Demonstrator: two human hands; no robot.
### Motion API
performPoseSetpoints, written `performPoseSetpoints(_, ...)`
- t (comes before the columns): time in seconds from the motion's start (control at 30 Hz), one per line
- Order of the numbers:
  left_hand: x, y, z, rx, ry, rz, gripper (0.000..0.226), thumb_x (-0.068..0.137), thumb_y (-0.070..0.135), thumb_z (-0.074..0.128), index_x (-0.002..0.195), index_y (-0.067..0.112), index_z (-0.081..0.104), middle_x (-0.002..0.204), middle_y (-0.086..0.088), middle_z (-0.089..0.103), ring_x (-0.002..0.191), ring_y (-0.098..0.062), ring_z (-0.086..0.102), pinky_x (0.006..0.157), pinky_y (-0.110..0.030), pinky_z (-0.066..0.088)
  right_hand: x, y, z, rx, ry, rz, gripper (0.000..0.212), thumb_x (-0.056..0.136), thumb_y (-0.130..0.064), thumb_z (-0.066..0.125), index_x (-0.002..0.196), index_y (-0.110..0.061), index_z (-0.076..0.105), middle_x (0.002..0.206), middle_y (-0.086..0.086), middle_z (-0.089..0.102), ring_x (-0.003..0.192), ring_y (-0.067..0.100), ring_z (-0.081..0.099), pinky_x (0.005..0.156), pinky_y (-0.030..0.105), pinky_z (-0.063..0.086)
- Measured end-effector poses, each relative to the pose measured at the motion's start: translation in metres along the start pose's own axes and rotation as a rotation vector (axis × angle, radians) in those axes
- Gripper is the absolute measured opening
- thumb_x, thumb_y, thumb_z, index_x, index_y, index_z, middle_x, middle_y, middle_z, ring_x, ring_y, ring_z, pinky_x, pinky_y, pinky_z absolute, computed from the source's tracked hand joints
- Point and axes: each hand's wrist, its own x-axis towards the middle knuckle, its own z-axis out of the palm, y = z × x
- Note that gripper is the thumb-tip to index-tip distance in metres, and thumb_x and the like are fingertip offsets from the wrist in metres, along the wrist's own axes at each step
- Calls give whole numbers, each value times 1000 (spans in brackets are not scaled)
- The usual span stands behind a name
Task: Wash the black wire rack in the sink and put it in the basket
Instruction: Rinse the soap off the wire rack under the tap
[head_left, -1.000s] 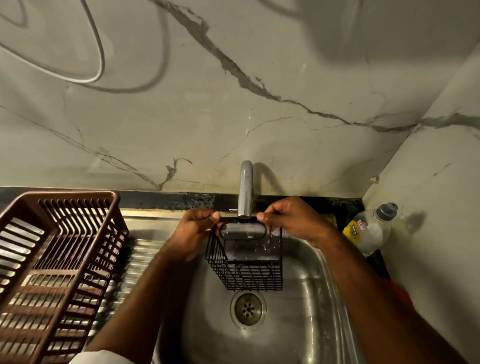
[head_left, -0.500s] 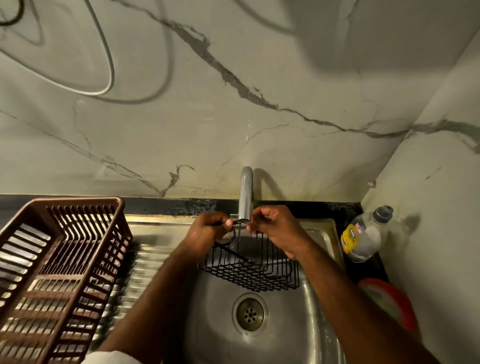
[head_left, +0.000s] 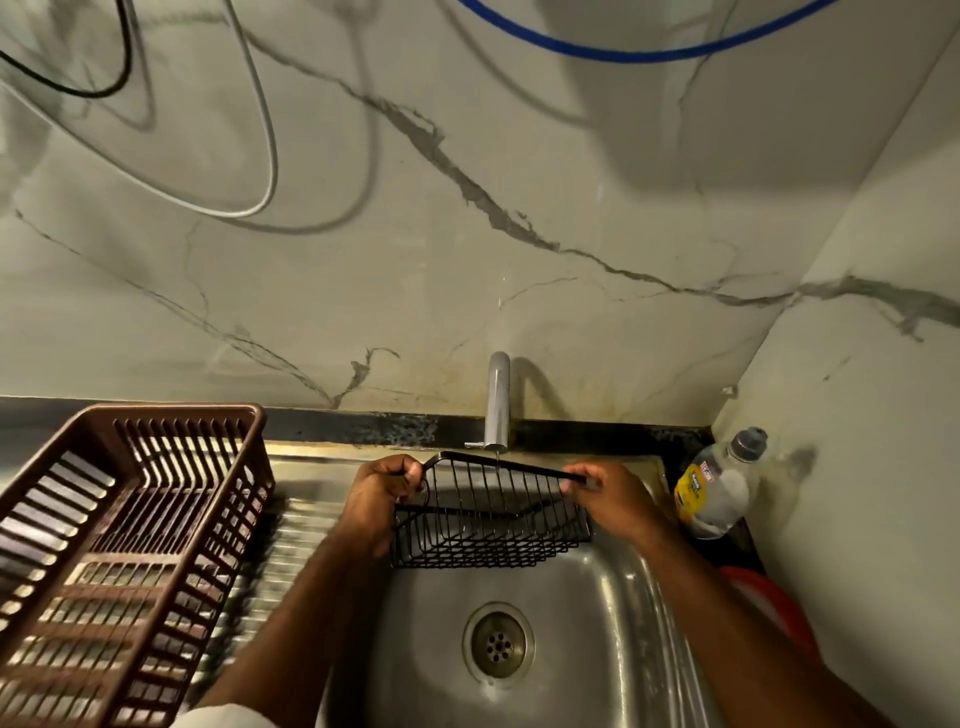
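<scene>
The black wire rack (head_left: 488, 525) hangs above the steel sink (head_left: 587, 649), just under the spout of the tap (head_left: 497, 402). My left hand (head_left: 382, 493) grips its top rim at the left corner. At the rim's right end, my right hand (head_left: 610, 493) pinches the wire. The rack is tilted, its open side facing the wall. A thin trickle of water falls from the spout onto the rim. The brown slatted basket (head_left: 119, 551) stands on the ribbed drainboard to the left, apart from both hands.
A clear bottle with a yellow label (head_left: 719, 488) stands in the right corner by the side wall. A red object (head_left: 769, 608) lies below it, partly hidden by my right arm. The sink drain (head_left: 497, 644) is uncovered. Cables hang on the marble wall.
My hands have moved apart along the rack's rim, and the rack has turned from end-on to broadside under the tap. The view has tilted upward, showing more wall.
</scene>
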Motion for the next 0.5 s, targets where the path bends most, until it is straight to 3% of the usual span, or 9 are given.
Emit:
performPoseSetpoints(0.07, -7, 3, 2, 7, -5, 29, 51, 89, -13, 45, 53, 21, 58, 58, 4, 51, 63, -15, 47, 66, -33, 37, -14, -2, 6, 68, 14, 65, 51, 92, -44, 69, 139, -26, 58, 141, 4, 60, 129, 23, 56, 99, 34, 48)
performPoseSetpoints(0.17, -26, 6, 3, 29, -25, 91, 45, 93, -8, 52, 59, 19, 65, 62, -2, 57, 64, -18, 54, 67, -36, 43, -43, -13, 18, 276, -31, 218, 67, 93, -57, 58, 152, -31, 39, 155, 6, 44, 136, 29, 48, 97, 46, 53)
performPoseSetpoints(0.27, -58, 6, 9, 166, -110, 212, 19, 88, 25, 64, 71, 20, 69, 69, -9, 64, 68, -31, 61, 66, -46, 51, -71, -28, 21, 448, -92, 374, 76, 88, -73, 51, 151, -34, 37, 157, 6, 39, 132, 30, 47, 89, 51, 57)
performPoseSetpoints(0.37, -89, 1, 20, 392, -36, 454, 18, 78, 43, 67, 70, 27, 68, 71, 8, 67, 76, -9, 65, 75, -29, 50, -90, -36, 19, 636, -179, 511, 88, 80, -82, 53, 153, -38, 32, 165, 8, 23, 145, 40, 30, 78, 55, 58)
performPoseSetpoints(0.43, -105, -8, 26, 621, 51, 680, 11, 77, 44, 68, 73, 34, 65, 76, 28, 62, 84, 7, 59, 86, -27, 38, -96, -38, 22, 667, -227, 563, 90, 81, -71, 65, 155, -36, 30, 167, 11, 15, 148, 45, 22, 76, 57, 57)
performPoseSetpoints(0.5, -116, -22, 28, 698, 55, 786, 11, 76, 43, 70, 78, 33, 66, 80, 35, 59, 84, 12, 55, 87, -32, 33, -99, -37, 29, 634, -225, 578, 92, 87, -40, 76, 159, -26, 21, 165, 16, 16, 147, 45, 25, 85, 62, 56)
